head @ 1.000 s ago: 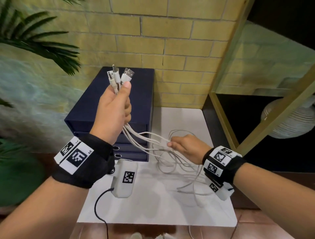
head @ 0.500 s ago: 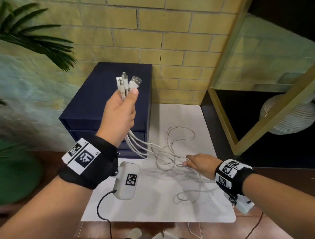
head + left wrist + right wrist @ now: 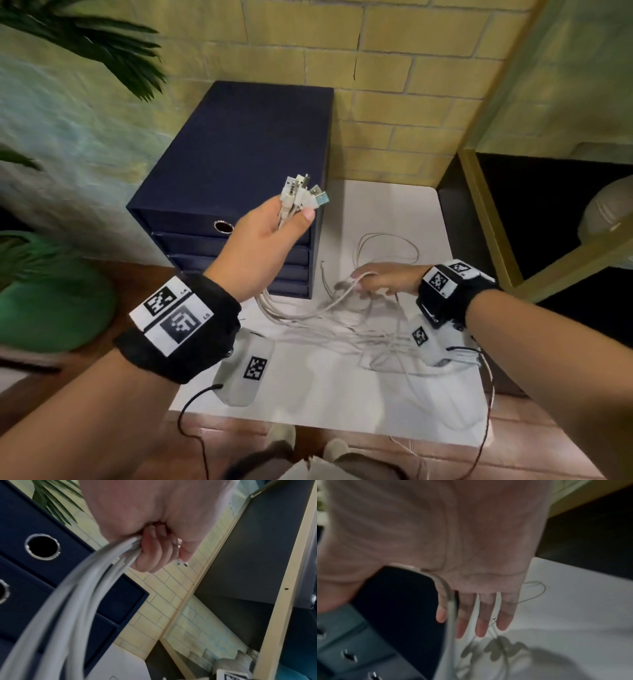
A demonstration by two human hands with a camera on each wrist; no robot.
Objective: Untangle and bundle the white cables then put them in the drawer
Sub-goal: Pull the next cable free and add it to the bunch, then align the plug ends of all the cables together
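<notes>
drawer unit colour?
Dark navy blue drawer unit with silver-ringed finger holes; clearest in the head view.

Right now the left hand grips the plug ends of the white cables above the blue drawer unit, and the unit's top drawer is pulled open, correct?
Not quite. The top drawer of the blue drawer unit is closed, flush with the drawers below, as the head view shows. The rest stands: the left hand grips the plug ends of the white cables.
</notes>
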